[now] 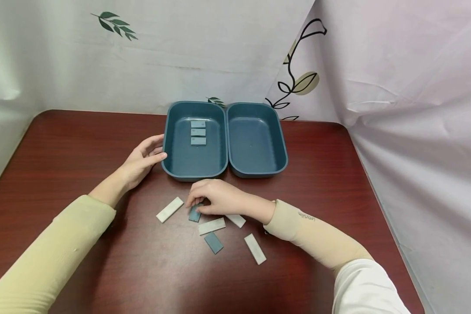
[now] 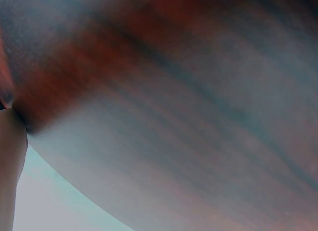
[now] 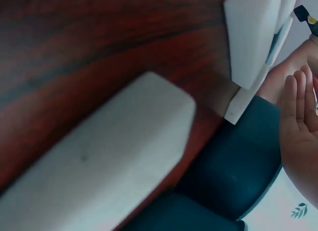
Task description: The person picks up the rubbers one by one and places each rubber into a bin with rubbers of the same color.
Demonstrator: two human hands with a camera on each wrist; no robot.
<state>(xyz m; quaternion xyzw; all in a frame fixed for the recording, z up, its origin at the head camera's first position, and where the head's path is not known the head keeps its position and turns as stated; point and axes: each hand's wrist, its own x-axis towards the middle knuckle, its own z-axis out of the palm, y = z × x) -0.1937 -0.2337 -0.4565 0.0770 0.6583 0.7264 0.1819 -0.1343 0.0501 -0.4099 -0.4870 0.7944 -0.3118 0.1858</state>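
Pinching a blue tile (image 1: 194,215) btwn thumb & fingers, the R hand (image 1: 220,196) is down at the tbl (image 1: 63,174) just on the near side of the left tray (image 1: 196,165), w/ 4 white tiles (image 1: 212,226) and a 2nd blue pc (image 1: 213,243) around it. L hand (image 1: 139,163), fingers relaxed, touches that tray's left side, thumb at rim; 3 small tiles (image 1: 198,132) lie inside, in a near-to-far column, w/ the right tray (image 1: 255,150) right beside.
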